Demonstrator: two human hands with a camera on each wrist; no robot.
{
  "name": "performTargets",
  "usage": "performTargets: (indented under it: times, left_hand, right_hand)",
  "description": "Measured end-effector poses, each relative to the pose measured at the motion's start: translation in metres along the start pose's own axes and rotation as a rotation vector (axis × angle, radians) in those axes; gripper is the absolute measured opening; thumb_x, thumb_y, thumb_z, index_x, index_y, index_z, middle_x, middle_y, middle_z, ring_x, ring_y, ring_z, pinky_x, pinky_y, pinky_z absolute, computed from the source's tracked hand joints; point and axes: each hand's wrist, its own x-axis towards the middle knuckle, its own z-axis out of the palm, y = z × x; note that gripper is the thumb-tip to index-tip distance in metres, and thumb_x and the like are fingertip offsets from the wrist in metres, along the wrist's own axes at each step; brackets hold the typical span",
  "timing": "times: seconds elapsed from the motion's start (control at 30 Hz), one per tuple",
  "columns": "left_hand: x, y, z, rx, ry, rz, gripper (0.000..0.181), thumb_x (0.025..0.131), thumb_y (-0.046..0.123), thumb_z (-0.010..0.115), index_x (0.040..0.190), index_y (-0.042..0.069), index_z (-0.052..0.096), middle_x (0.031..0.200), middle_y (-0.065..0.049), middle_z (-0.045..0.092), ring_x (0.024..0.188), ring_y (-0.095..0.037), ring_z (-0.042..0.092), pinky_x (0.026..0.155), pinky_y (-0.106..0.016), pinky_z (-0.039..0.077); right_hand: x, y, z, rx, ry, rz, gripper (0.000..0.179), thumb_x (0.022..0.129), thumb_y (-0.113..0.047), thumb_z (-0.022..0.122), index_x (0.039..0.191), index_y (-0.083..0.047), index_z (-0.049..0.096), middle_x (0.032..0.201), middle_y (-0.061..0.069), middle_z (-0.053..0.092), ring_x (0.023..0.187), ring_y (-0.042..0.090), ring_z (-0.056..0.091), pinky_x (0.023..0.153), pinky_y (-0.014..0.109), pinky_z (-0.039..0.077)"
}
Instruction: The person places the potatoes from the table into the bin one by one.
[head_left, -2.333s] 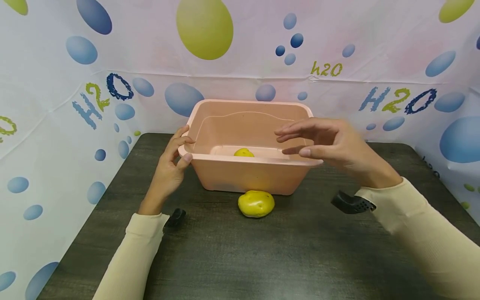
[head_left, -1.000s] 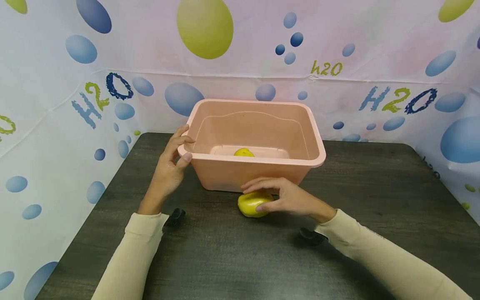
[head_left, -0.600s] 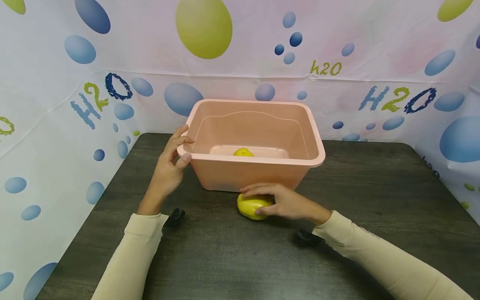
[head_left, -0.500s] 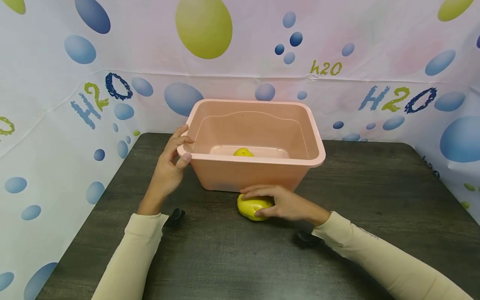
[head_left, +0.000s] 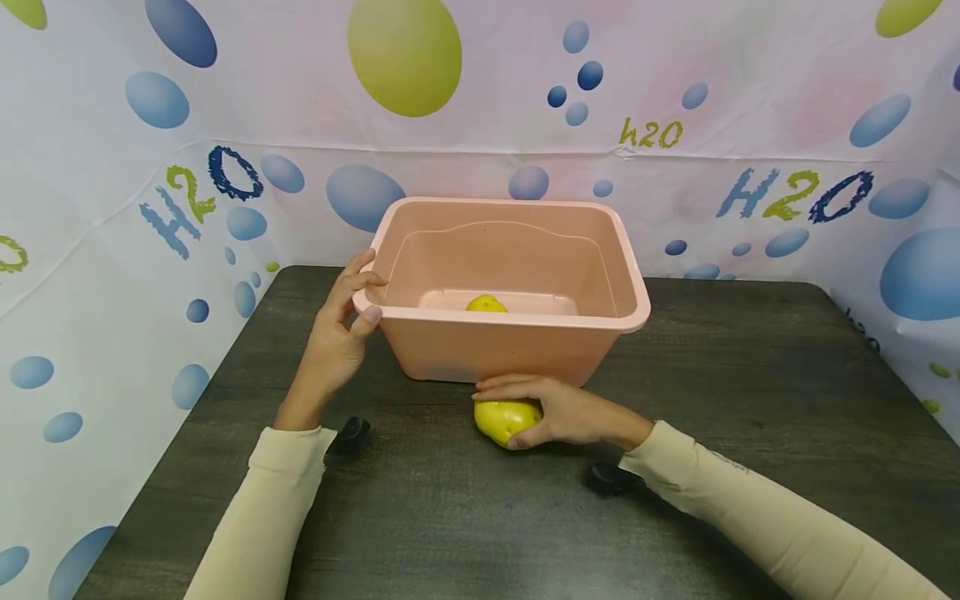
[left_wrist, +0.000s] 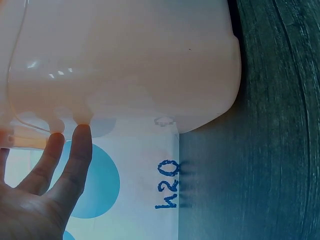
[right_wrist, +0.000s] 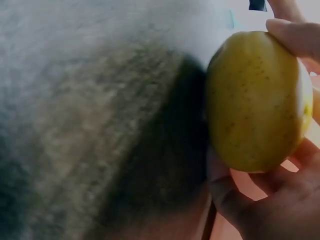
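My left hand grips the left front corner of a pink plastic tub, thumb outside and fingers over the rim. In the left wrist view its fingers lie against the tub wall. In front of the tub, my right hand holds a yellow potato between thumb and fingers, low at the table. The right wrist view shows this speckled potato close up, with the thumb on one side and fingers on the other. Another yellow potato lies inside the tub, its lower part hidden by the front rim.
Everything stands on a dark wood-grain table. A white printed sheet with blue and green dots hangs close behind the tub and along the sides. A dark wrist strap sits under the right forearm.
My right hand has come down from over the tub's right side and taken hold of the front potato, which has turned and shifted slightly towards me. The left hand and tub stay put.
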Motion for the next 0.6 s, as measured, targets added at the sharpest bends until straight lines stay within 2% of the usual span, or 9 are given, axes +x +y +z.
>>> performTargets:
  times: [0.2, 0.33, 0.47, 0.6]
  left_hand:
    - [0.0, 0.0, 0.0, -0.018, 0.0, 0.007, 0.043, 0.105, 0.034, 0.061, 0.135, 0.004, 0.057, 0.169, 0.003, 0.034, 0.158, -0.024, 0.029, 0.105, -0.028, 0.04]
    - [0.0, 0.0, 0.0, -0.013, 0.001, 0.004, 0.04, 0.105, 0.031, 0.061, 0.135, 0.004, 0.057, 0.169, 0.003, 0.034, 0.158, -0.023, 0.028, 0.107, -0.031, 0.039]
    - [0.0, 0.0, 0.0, -0.007, 0.002, 0.006, 0.043, 0.105, 0.035, 0.062, 0.135, 0.004, 0.058, 0.169, 0.003, 0.035, 0.158, -0.022, 0.029, 0.11, -0.037, 0.037]
    - [0.001, 0.0, 0.0, -0.009, 0.002, 0.01, 0.049, 0.104, 0.042, 0.062, 0.135, 0.004, 0.058, 0.169, 0.003, 0.035, 0.157, -0.023, 0.029, 0.109, -0.034, 0.038]
  right_hand:
    - [0.0, 0.002, 0.002, -0.008, -0.011, 0.0, 0.066, 0.087, -0.018, 0.08, 0.15, -0.014, 0.058, 0.16, 0.01, 0.049, 0.15, 0.03, 0.043, 0.114, 0.043, 0.041]
    - [-0.002, -0.001, -0.001, 0.009, -0.012, -0.025, 0.065, 0.087, -0.016, 0.079, 0.149, -0.012, 0.059, 0.159, 0.01, 0.051, 0.149, 0.029, 0.043, 0.115, 0.039, 0.04]
    - [-0.005, -0.008, -0.008, 0.007, -0.009, -0.074, 0.064, 0.088, -0.016, 0.079, 0.149, -0.012, 0.059, 0.158, 0.012, 0.052, 0.148, 0.028, 0.045, 0.114, 0.034, 0.041]
    - [-0.007, -0.016, -0.016, -0.005, -0.002, -0.095, 0.064, 0.089, -0.019, 0.078, 0.149, -0.016, 0.059, 0.157, 0.01, 0.053, 0.146, 0.026, 0.047, 0.11, 0.034, 0.044]
